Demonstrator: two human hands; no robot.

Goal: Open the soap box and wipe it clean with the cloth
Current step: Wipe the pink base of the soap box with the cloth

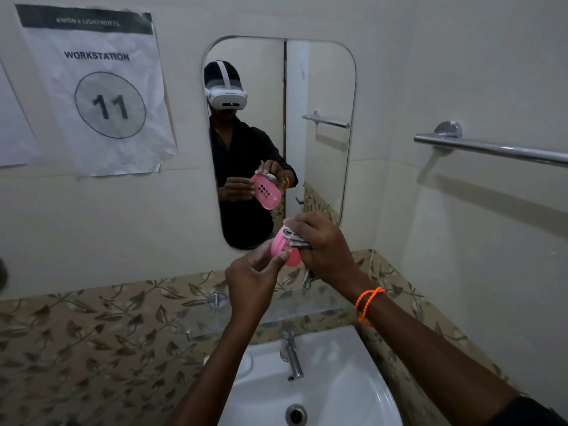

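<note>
A pink plastic soap box part [281, 245] is held up in front of the mirror, above the sink. My left hand [252, 279] pinches its lower left edge between thumb and fingers. My right hand [322, 244] presses a bunched grey-white cloth [296, 238] against the box's upper right side, and its fingers hide most of the cloth. In the mirror's reflection the pink part shows a slotted, perforated face. I cannot tell which half of the box this is, and no other half is in sight.
A white sink [353, 392] with a chrome tap [292, 358] lies below the hands. A clear glass shelf [307, 315] runs under the mirror [322, 87]. A chrome towel bar [491, 149] sticks out on the right wall. A "Workstation 11" paper [101, 93] hangs at left.
</note>
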